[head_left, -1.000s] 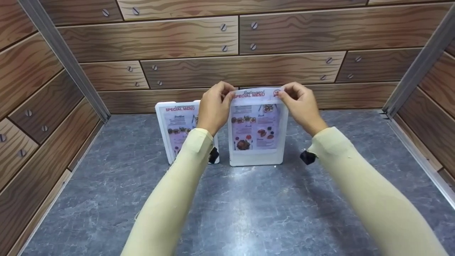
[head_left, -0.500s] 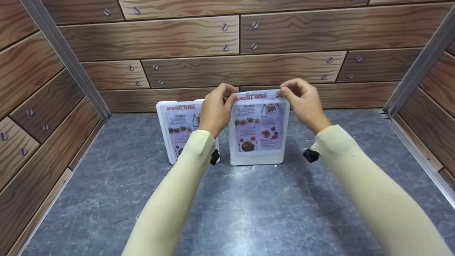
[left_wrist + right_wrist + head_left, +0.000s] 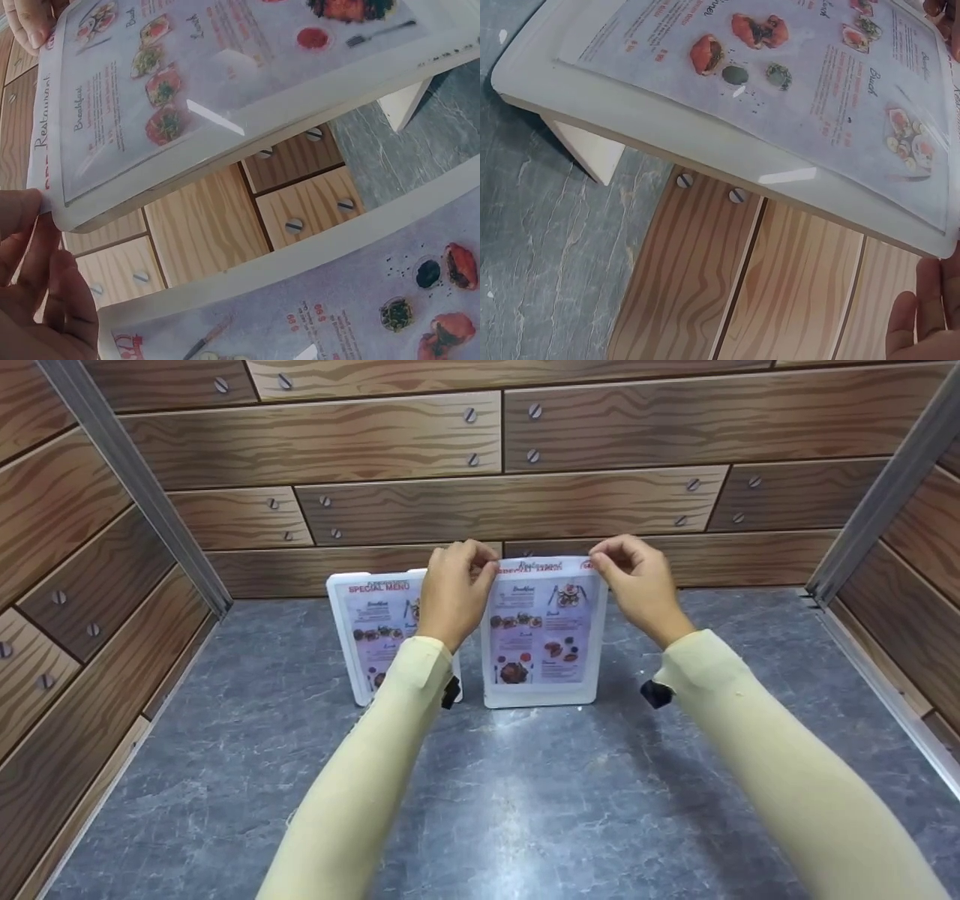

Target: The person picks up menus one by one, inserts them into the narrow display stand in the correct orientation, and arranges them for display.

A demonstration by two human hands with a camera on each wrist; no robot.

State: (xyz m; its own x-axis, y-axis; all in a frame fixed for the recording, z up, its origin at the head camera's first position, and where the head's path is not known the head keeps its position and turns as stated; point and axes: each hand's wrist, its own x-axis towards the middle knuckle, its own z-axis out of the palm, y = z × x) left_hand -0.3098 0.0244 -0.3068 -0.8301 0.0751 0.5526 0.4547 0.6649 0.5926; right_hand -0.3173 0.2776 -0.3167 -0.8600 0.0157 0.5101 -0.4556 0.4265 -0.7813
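Note:
A white tabletop menu holder (image 3: 538, 697) with a clear front stands upright near the back wall. Inside it sits a printed menu sheet (image 3: 555, 641), whose top strip still shows above the clear panel in the left wrist view. My left hand (image 3: 455, 598) pinches the sheet's upper left corner between thumb and fingers. At the upper right corner, my right hand (image 3: 640, 585) pinches the same sheet. A rear support leg (image 3: 585, 146) props the holder from behind.
Left of it stands a second white menu holder (image 3: 339, 622), partly behind my left forearm, with a matching menu inside. The grey marbled tabletop (image 3: 480, 810) is bounded by wood-print walls (image 3: 420, 510) at the back and both sides.
The menu sheet has slid down inside the holder, and its title strip now sits lower at the holder's top. The right hand rose briefly, then came back down to the corner.

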